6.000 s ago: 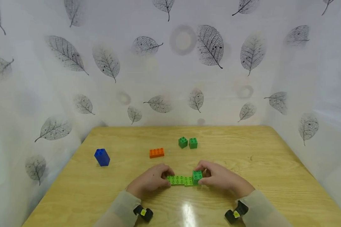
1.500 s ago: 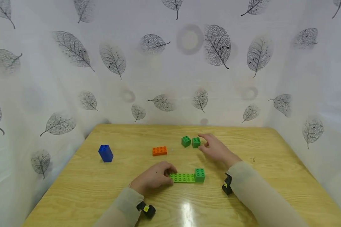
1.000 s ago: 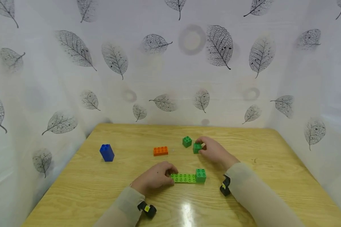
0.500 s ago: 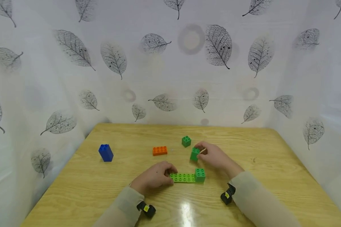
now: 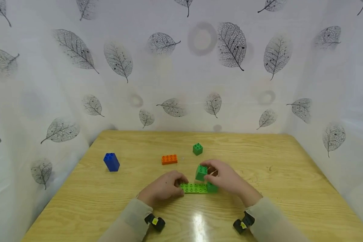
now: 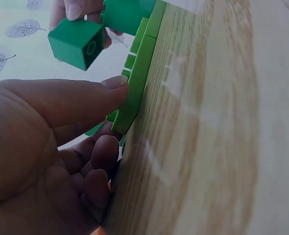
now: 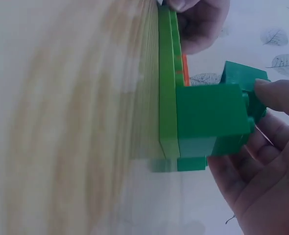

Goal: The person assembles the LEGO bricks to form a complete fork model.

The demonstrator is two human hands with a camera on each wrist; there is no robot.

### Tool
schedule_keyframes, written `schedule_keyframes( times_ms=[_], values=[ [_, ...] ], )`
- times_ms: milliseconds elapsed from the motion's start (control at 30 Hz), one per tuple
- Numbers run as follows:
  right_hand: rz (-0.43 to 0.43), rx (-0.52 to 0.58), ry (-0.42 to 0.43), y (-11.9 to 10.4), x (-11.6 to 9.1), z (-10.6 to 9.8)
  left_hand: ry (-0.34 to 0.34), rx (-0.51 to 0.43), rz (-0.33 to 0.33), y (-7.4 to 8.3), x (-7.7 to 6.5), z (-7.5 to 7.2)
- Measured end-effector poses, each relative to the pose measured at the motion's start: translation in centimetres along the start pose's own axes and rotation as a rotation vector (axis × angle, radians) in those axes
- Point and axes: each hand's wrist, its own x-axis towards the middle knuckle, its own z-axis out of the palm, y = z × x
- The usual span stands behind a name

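My left hand (image 5: 161, 188) pinches the left end of a lime-green row of thin toy building bricks (image 5: 193, 188) lying on the table; its thumb (image 6: 100, 95) lies along the row's edge in the left wrist view. On the row's right end sits a green toy brick (image 7: 210, 110), partly covered by my right hand in the head view. My right hand (image 5: 224, 176) pinches another green toy brick (image 5: 201, 172) between thumb and fingers. This brick is held tilted just above and behind the row, its hollow underside (image 6: 91, 48) showing in the left wrist view.
A third green brick (image 5: 198, 149) stands farther back on the wooden table (image 5: 139, 208). An orange brick (image 5: 169, 159) lies behind the row, and a tall blue block (image 5: 111, 162) stands at the left. A leaf-patterned curtain (image 5: 175, 74) surrounds the table's back and sides.
My right hand let go of the green brick on the row's end, reached back, took one of two green bricks there and brought it forward over the row. The left hand stayed on the row.
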Motion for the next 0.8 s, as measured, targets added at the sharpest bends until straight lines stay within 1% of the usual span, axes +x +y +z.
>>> schedule_keyframes(
  times_ms=[167, 433, 633, 800],
  values=[
    [-0.024, -0.029, -0.032, -0.4, -0.8, 0.7, -0.003, -0.009, 0.012, -0.1, 0.0, 0.0],
    [0.029, -0.065, -0.066, -0.1, -0.9, 1.8, -0.010, -0.003, 0.002, -0.1, 0.0, 0.0],
    [0.019, -0.108, -0.074, 0.0, -0.9, 2.2, -0.003, 0.006, 0.006, 0.0, -0.1, -0.1],
    [0.033, -0.140, -0.068, -0.3, -1.1, 2.3, -0.003, 0.006, 0.020, 0.0, -0.1, -0.2]
  ],
)
